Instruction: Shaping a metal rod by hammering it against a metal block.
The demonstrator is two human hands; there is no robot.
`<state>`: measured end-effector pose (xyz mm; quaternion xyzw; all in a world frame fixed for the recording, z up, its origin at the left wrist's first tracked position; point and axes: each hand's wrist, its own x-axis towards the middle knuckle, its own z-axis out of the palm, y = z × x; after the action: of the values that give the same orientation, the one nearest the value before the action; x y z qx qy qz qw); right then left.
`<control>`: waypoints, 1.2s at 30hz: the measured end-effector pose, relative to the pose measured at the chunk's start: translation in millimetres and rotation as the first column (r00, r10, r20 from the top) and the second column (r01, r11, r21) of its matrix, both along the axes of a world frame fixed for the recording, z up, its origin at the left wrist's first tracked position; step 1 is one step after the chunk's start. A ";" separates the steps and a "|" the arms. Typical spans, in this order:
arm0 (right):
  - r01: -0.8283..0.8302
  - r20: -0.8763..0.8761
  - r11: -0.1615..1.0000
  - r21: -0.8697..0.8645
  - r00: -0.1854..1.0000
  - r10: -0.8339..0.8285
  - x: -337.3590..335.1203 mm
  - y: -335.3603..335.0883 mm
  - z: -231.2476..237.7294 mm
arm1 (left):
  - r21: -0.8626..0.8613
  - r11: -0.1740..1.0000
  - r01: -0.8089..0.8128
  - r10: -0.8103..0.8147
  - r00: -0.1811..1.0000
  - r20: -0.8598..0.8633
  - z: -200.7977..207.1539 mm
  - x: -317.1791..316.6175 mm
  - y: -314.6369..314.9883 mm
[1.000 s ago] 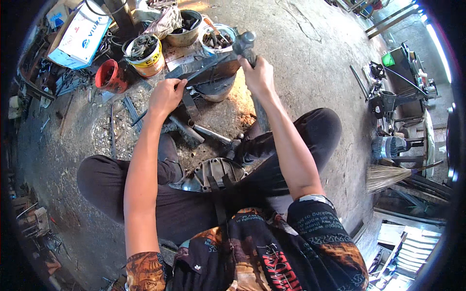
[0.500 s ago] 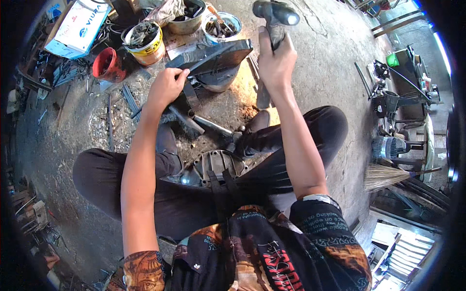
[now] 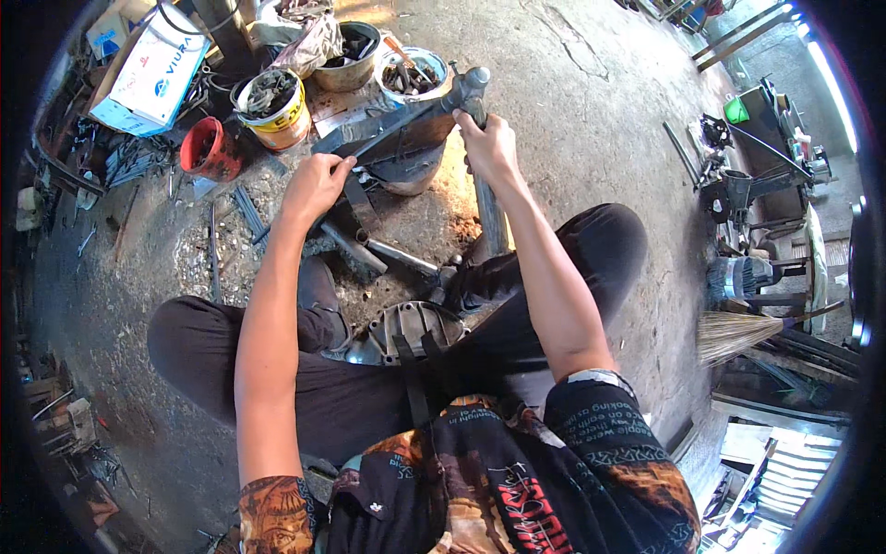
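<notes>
Closed fingers of my left hand (image 3: 314, 189) pinch the near end of a thin dark metal rod (image 3: 392, 129). The rod lies slantwise over the top of a dark metal anvil block (image 3: 420, 138). My right hand (image 3: 489, 148) is wrapped round the handle of a hammer (image 3: 471, 85). The hammer's head is down over the far right end of the block, by the rod's far end; whether it touches cannot be made out. Its long handle runs back below my right hand. Between my legs lies a ribbed metal casting (image 3: 415, 323).
Behind the block stand a red bucket (image 3: 209, 155), a yellow bucket (image 3: 288, 131) and a white bucket (image 3: 395, 92) holding scrap. A cardboard box (image 3: 152, 69) sits far left. Metal pipes (image 3: 401, 256) lie near my feet. A straw broom (image 3: 736, 336) lies at right.
My right hand has brought the hammer down and left, from raised in the air to the block's far end. My left hand keeps the rod nearly in place.
</notes>
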<state>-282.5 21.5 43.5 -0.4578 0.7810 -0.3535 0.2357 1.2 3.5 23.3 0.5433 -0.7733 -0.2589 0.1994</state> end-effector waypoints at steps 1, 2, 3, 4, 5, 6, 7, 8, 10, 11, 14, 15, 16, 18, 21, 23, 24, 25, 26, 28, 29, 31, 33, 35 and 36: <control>-0.002 0.003 1.000 -0.002 1.000 0.002 1.8 0.4 1.8 | -0.003 1.000 0.002 -0.002 1.000 0.006 1.4 0.0 -0.8; -0.015 -0.049 0.997 -0.076 0.999 0.011 2.5 0.1 4.0 | 0.007 1.000 -0.002 0.001 1.000 0.012 2.9 0.3 -1.5; -0.030 -0.101 0.989 -0.146 0.995 0.016 4.4 0.6 4.9 | 0.024 1.000 0.004 -0.004 1.000 0.011 4.0 0.3 -1.5; -0.020 -0.107 0.983 -0.185 0.994 0.000 6.1 0.9 5.6 | 0.026 1.000 -0.005 0.005 1.000 0.020 5.2 0.6 -2.3; -0.035 -0.093 0.984 -0.176 0.995 0.018 8.0 1.3 6.3 | 0.062 0.998 0.008 -0.010 1.000 0.029 6.0 0.5 -3.1; -0.054 -0.107 0.981 -0.185 0.994 0.035 11.4 2.5 6.4 | 0.097 0.995 0.022 -0.026 0.999 0.038 6.1 -0.1 -3.5; -0.074 -0.121 0.978 -0.195 0.991 0.051 13.7 3.0 8.2 | 0.098 0.995 0.021 -0.025 0.999 0.038 5.7 -0.4 -3.9; -0.104 -0.217 0.985 -0.139 0.973 0.072 17.5 5.3 9.9 | 0.088 0.996 0.008 -0.012 0.999 0.047 4.6 -1.2 -4.3; -0.111 -0.207 0.991 -0.071 0.974 0.095 21.2 8.0 19.8 | 0.072 0.997 -0.003 0.000 0.999 0.053 1.0 -2.2 -5.3; -0.098 -0.206 0.995 0.010 0.974 0.098 23.4 9.3 26.5 | 0.075 0.997 0.008 -0.010 1.000 0.024 -0.9 -2.0 -5.8; -0.109 -0.202 0.963 -0.248 0.978 0.058 20.6 13.8 52.6 | 0.060 0.996 0.070 -0.066 0.996 -0.060 -6.0 2.7 -8.6; -0.086 -0.134 0.937 -0.339 0.990 0.042 19.6 16.0 58.8 | 0.043 0.993 0.111 -0.105 0.987 -0.118 -7.8 4.2 -8.3; -0.086 -0.111 0.883 -0.462 0.993 0.039 20.9 15.8 62.7 | 0.125 0.991 0.051 -0.041 0.996 -0.081 -8.9 3.8 -9.1; -0.096 -0.031 0.735 -0.671 0.994 0.101 25.7 16.9 61.4 | 0.142 0.990 0.025 -0.016 0.998 -0.064 -9.8 3.3 -8.9; -0.131 -0.183 0.991 0.016 0.974 0.131 37.6 16.6 38.3 | 0.118 0.993 0.025 -0.020 0.999 -0.042 -7.9 1.2 -7.7; -0.038 -0.207 0.995 -0.091 0.978 0.019 37.0 18.2 20.1 | 0.086 0.996 0.026 -0.025 1.000 -0.011 -4.1 -2.5 -12.0; -0.021 -0.096 0.999 0.036 0.995 0.024 28.1 17.1 15.7 | 0.102 0.994 0.033 -0.032 0.999 -0.019 -3.6 -1.8 -9.8; 0.018 -0.024 0.999 0.029 1.000 -0.017 22.6 12.5 12.0 | 0.132 0.991 0.039 -0.036 0.999 -0.022 -3.4 0.0 -6.3; -0.036 0.008 0.999 0.000 0.999 0.036 14.0 14.7 9.5 | 0.150 0.988 0.043 -0.044 0.999 0.003 -2.4 -0.2 -6.6; -0.035 0.109 0.999 -0.027 0.993 0.038 1.8 11.9 9.0 | 0.125 0.991 0.043 -0.044 0.999 0.007 -1.9 0.9 -5.6; -0.053 0.131 0.998 0.024 0.990 0.050 -0.4 10.3 9.0 | 0.127 0.991 0.043 -0.047 0.999 0.025 -2.1 0.9 -5.9; -0.037 0.185 0.999 0.029 0.982 0.031 -1.0 7.7 9.7 | 0.124 0.992 0.032 -0.036 0.999 0.026 -3.5 0.9 -5.9; -0.022 0.084 0.999 -0.029 0.996 0.025 4.4 5.9 8.6 | 0.127 0.992 0.013 -0.017 0.999 0.030 -4.3 1.1 -7.5; -0.052 -0.077 0.991 -0.126 0.996 0.043 10.0 5.1 6.3 | 0.115 0.993 0.025 -0.030 0.999 0.037 -5.1 1.5 -8.4; -0.052 -0.073 0.991 -0.121 0.996 0.043 12.4 5.3 4.9 | 0.148 0.989 0.013 -0.018 0.999 0.029 -5.0 2.1 -9.3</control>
<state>-270.1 26.7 48.4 -0.5021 0.7545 -0.3787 0.1878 3.3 -5.8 18.3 0.5543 -0.7591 -0.3089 0.1450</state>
